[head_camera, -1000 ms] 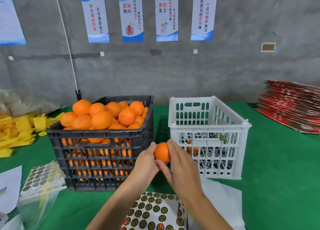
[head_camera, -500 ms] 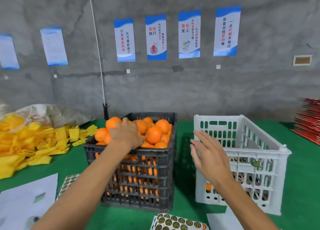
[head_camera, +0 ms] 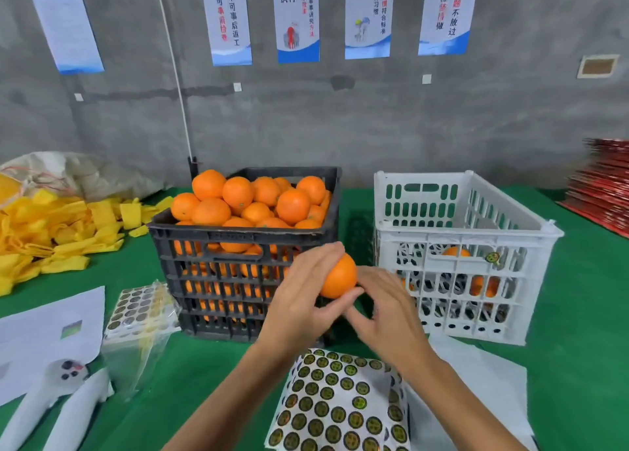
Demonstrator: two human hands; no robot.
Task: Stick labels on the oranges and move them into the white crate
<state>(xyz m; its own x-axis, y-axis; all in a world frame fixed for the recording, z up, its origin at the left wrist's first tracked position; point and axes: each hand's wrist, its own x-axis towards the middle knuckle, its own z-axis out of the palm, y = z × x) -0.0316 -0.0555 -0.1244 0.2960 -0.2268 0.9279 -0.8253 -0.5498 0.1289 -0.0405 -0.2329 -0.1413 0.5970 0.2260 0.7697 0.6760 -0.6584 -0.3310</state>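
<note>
1. One orange (head_camera: 338, 277) is gripped in the left hand (head_camera: 299, 301), fingers curled round its left side, in front of the near right corner of the black crate (head_camera: 245, 256).
2. The right hand (head_camera: 391, 314) is held just right of that orange, its fingertips touching the fruit's lower right; whether a label is pinched there cannot be told.
3. The black crate is heaped with oranges (head_camera: 252, 200) above its rim.
4. The white crate (head_camera: 459, 256) stands right of the black crate, apart from it, with a few oranges seen through its slotted wall.
5. A label sheet (head_camera: 340, 406) lies nearer the person than the black crate, under both forearms.
6. A second sheet of labels (head_camera: 136, 307) lies by the black crate's near left corner.
7. Yellow foam pieces (head_camera: 51, 232) are piled left of the black crate.
</note>
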